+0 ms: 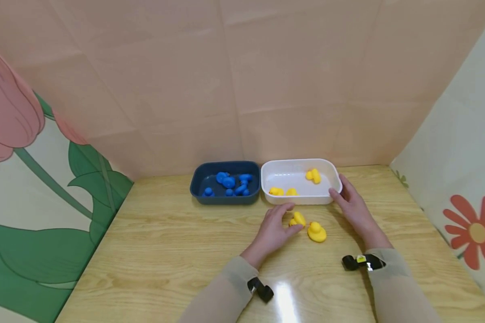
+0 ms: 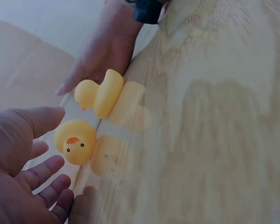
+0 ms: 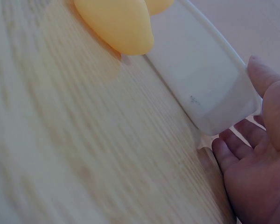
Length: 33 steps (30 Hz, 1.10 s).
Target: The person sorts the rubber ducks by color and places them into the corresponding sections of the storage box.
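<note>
A tipped yellow rubber duck (image 1: 299, 219) lies on the table between the spread thumb and fingers of my left hand (image 1: 272, 231). In the left wrist view, that duck (image 2: 75, 142) faces the camera, with a small gap to the fingers. Just right of it, another yellow duck (image 1: 317, 232) sits upright. My right hand (image 1: 355, 211) holds the right end of a white tray (image 1: 299, 200). Its thumb lies at the rim and its fingers are by the outer wall, partly hidden behind the tray in the right wrist view. Inside that tray are several yellow ducks (image 1: 313, 176).
A dark blue tray (image 1: 226, 200) with several blue ducks (image 1: 228, 182) stands directly left of the white tray. Both stand near the back of the wooden table (image 1: 165, 251), close to a pink-beige backdrop (image 1: 242, 89). Floral panels flank the table on both sides.
</note>
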Each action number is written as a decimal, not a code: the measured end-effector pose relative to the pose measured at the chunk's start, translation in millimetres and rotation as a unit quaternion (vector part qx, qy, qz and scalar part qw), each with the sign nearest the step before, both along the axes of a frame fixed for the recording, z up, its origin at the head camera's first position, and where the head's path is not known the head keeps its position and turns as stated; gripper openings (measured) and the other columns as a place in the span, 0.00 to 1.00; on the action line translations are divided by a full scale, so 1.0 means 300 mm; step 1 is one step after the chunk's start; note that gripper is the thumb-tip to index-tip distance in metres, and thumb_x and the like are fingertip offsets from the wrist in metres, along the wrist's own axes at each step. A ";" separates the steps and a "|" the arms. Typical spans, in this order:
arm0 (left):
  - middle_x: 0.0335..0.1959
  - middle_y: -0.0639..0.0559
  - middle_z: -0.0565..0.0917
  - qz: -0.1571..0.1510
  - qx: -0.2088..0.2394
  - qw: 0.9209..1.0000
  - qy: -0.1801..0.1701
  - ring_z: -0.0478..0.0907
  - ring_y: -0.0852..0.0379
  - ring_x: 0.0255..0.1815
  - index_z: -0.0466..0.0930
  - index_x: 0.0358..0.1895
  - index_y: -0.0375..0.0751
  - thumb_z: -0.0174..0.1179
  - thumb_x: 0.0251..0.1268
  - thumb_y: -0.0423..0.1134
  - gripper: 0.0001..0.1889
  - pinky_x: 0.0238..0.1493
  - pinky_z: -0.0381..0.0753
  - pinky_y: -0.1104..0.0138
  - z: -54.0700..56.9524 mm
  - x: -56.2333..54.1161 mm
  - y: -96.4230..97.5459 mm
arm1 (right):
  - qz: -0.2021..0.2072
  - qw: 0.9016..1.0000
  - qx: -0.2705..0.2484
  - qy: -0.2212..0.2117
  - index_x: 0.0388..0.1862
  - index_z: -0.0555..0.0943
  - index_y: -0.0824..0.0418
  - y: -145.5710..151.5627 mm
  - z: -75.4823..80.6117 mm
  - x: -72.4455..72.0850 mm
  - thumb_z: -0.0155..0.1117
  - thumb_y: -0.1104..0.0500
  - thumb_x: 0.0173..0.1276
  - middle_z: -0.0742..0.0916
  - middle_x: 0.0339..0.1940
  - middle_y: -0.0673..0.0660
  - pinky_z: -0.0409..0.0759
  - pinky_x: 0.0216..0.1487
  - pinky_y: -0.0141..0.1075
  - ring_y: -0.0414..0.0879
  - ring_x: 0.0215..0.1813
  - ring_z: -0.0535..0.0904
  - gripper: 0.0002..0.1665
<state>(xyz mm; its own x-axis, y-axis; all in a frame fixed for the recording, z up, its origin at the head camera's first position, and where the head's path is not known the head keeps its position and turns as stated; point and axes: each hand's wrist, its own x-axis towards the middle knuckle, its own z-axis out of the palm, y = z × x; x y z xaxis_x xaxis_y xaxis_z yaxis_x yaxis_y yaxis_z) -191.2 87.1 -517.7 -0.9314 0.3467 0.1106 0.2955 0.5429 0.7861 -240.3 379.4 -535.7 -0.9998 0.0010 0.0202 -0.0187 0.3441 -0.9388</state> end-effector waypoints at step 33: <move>0.68 0.59 0.85 0.011 -0.049 0.998 0.043 0.77 0.56 0.66 0.80 0.75 0.51 0.78 0.72 0.49 0.31 0.71 0.74 0.63 -0.057 -0.007 0.022 | -0.001 1.000 0.003 0.003 0.95 0.35 0.49 -0.010 -0.004 0.021 0.56 0.32 0.86 0.49 0.93 0.63 0.51 0.85 0.67 0.67 0.91 0.46 0.58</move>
